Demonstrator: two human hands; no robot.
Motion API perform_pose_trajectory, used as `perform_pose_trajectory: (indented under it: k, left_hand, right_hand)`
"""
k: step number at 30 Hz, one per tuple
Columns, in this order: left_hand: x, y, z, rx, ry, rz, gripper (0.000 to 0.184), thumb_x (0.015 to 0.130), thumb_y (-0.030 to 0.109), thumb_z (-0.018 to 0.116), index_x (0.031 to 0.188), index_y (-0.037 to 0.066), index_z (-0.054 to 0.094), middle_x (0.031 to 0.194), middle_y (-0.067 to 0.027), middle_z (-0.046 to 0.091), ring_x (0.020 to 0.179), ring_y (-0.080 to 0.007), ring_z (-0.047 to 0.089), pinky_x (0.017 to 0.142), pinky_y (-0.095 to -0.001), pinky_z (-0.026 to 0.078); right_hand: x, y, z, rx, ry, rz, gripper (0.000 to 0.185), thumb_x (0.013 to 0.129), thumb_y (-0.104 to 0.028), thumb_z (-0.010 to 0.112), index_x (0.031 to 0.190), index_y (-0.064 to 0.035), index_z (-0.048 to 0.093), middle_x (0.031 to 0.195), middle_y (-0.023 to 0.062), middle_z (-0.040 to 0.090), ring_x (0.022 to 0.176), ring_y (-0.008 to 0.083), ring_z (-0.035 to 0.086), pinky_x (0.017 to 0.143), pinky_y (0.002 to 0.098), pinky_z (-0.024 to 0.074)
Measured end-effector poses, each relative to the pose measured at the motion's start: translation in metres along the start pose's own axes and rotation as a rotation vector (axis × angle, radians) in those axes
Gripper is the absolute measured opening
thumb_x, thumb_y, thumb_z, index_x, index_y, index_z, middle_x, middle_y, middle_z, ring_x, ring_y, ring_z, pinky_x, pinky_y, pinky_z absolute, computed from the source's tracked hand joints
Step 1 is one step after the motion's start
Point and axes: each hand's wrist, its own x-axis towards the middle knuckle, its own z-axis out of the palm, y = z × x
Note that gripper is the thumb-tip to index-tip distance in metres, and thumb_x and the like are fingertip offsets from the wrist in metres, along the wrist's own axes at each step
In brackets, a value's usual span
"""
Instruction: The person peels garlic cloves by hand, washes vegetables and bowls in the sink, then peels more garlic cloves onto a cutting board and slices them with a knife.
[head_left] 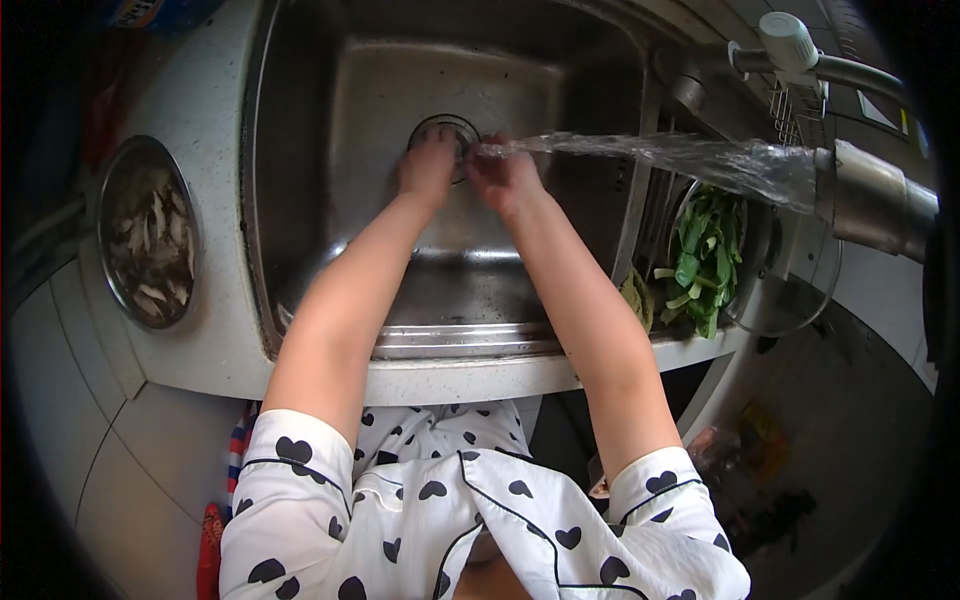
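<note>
Both hands are down in the steel sink [345, 150], at a dark-rimmed round drain [447, 117] in its floor. My left hand [429, 165] lies over the drain's left part, its fingers stretched forward and slightly blurred. Just to the right, my right hand [503, 178] has its fingers curled in at the drain's edge. A stream of water [640, 148] shoots across from the faucet [880, 200] and meets the right fingers. Whatever these fingers hold, if anything, is hidden by the splash.
On the left counter stands a metal bowl [107, 240] with pale pieces that look like small fish. Leafy greens [705, 250] lie right of the sink, beside a glass lid [790, 325]. A steel rail [850, 72] and white cap [787, 42] are at upper right.
</note>
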Motion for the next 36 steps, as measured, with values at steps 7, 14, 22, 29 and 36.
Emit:
perform_pose_trajectory:
  k: [7, 14, 22, 29, 36]
  left_hand:
    - [0.001, 0.007, -0.005, 0.018, -0.027, -0.034, 0.026, 0.074, 0.010, 0.058, 0.097, 0.006, 0.048, 0.103, -0.0151, 0.049, 0.090, -0.0335, 0.057, 0.070, -0.0428, 0.050]
    - [0.005, 0.018, -0.013, -0.003, -0.162, -0.039, 0.025, 0.076, 0.011, 0.054, 0.100, 0.011, 0.050, 0.106, -0.0160, 0.047, 0.094, -0.0327, 0.055, 0.071, -0.0410, 0.051]
    - [-0.023, 0.001, 0.017, -0.264, 0.111, -0.151, 0.040, 0.069, 0.007, 0.058, 0.108, 0.008, 0.050, 0.112, -0.0176, 0.048, 0.101, -0.0350, 0.049, 0.086, -0.0416, 0.043]
    - [-0.039, -0.003, -0.032, -1.551, -0.001, -1.032, 0.031, 0.079, 0.009, 0.051, 0.109, 0.003, 0.052, 0.101, -0.0075, 0.053, 0.089, -0.0210, 0.048, 0.086, -0.0327, 0.037]
    - [-0.067, -0.009, -0.092, -1.736, 0.280, -1.105, 0.026, 0.083, 0.013, 0.050, 0.106, 0.001, 0.049, 0.106, -0.0091, 0.050, 0.107, -0.0203, 0.045, 0.099, -0.0352, 0.028]
  right_hand:
    - [-0.003, 0.013, 0.013, 0.023, -0.060, -0.037, 0.012, 0.086, -0.018, 0.046, 0.087, -0.0067, 0.049, 0.084, 0.0095, 0.053, 0.075, 0.0231, 0.051, 0.070, 0.0363, 0.0430]
    - [-0.008, 0.009, 0.017, -0.040, -0.090, -0.025, 0.014, 0.088, -0.017, 0.043, 0.087, -0.0041, 0.049, 0.079, 0.0095, 0.050, 0.075, 0.0222, 0.051, 0.070, 0.0357, 0.0435]
    - [-0.049, 0.008, 0.052, -0.010, -0.047, 0.008, 0.019, 0.090, -0.023, 0.043, 0.089, -0.0039, 0.046, 0.079, 0.0061, 0.045, 0.073, 0.0190, 0.045, 0.075, 0.0348, 0.0421]
    - [-0.061, -0.003, 0.048, -0.143, -0.085, 0.041, 0.036, 0.088, -0.038, 0.045, 0.096, -0.0020, 0.045, 0.085, 0.0072, 0.044, 0.078, 0.0207, 0.045, 0.077, 0.0359, 0.0414]
    - [-0.061, -0.020, 0.042, -0.133, -0.158, 0.018, 0.025, 0.090, -0.031, 0.046, 0.091, -0.0062, 0.048, 0.079, 0.0046, 0.046, 0.076, 0.0181, 0.046, 0.072, 0.0332, 0.0418]
